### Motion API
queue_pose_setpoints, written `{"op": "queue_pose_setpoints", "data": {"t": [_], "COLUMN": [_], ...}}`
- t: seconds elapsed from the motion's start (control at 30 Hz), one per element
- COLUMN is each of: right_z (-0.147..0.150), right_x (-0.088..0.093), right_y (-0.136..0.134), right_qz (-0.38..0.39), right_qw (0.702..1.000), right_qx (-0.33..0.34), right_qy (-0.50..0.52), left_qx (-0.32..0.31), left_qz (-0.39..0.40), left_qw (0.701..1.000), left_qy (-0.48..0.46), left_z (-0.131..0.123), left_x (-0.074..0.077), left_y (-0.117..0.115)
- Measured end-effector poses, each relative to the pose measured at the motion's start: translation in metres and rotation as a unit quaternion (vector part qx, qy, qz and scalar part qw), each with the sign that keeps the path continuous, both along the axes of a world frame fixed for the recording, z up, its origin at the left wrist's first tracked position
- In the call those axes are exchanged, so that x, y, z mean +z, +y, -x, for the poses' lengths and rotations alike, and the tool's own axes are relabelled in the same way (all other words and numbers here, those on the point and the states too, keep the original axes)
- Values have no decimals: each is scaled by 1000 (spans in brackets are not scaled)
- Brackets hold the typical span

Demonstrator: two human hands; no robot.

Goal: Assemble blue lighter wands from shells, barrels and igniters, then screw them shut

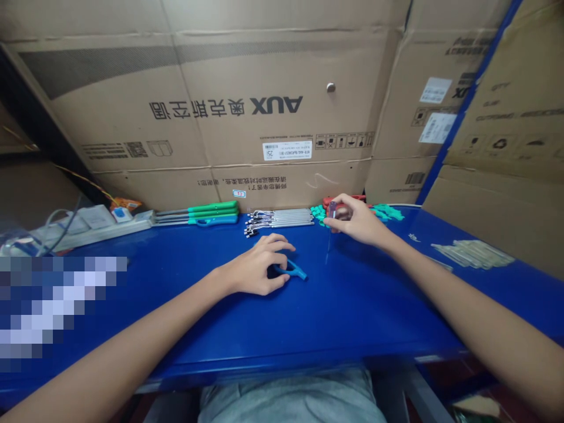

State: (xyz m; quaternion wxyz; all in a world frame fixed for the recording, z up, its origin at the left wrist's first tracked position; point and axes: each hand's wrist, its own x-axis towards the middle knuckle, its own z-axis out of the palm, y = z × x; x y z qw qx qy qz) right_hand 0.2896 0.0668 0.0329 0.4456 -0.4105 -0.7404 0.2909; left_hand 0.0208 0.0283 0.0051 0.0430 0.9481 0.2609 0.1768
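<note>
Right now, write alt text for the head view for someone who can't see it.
Two hands work over a blue bench: the right hand grips a small screwdriver, the left hand cups a blue plastic part. Green-handled screwdrivers, metal shafts and green pieces line the back, against a cardboard box.

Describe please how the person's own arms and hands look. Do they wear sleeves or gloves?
The left forearm and right forearm are bare, without sleeves. The left hand and right hand wear no gloves, and no watch or bracelet shows. Light grey clothing covers the lap.
</note>
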Motion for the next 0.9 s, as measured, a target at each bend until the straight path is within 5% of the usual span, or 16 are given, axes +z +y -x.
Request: {"op": "queue_pose_setpoints", "data": {"t": [0.13,0.4,0.9], "right_z": [6,17,19], "right_x": [1,3,5], "right_y": [-4,-16,-16], "right_qz": [28,107,87], "right_qw": [999,975,970], "right_qx": [20,109,66], "right_qy": [20,162,217], "left_qx": [33,65,62], "left_qz": [43,7,-42], "left_qw": [999,996,990], "left_qy": [1,-57,-122], "left_z": [7,11,13], "left_x": [-2,-2,-1], "left_y": [9,14,15]}}
